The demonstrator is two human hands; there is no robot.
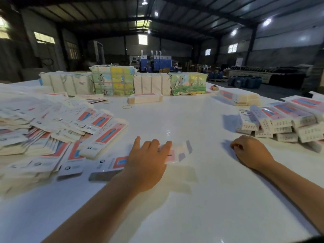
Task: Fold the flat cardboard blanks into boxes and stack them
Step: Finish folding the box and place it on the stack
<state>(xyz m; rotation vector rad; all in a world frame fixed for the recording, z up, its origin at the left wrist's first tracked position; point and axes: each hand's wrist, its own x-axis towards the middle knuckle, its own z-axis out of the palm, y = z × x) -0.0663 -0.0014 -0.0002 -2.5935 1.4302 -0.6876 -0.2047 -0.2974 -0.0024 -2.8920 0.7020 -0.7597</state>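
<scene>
Partly blurred, left hand [147, 165] fingers lie flat on a blank [177, 153]; right hand [250, 151] curled, empty.

Print on the flat blanks [103, 135] is too blurred to read.

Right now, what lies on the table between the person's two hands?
In the head view, a blurred flat blank lies under the left hand fingertips; from it to the right hand, only bare white table.

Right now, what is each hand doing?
Left hand: open, fingers spread flat on a blurred cardboard blank on the table.
Right hand: fingers curled, knuckles on the table, holding nothing visible.
</scene>
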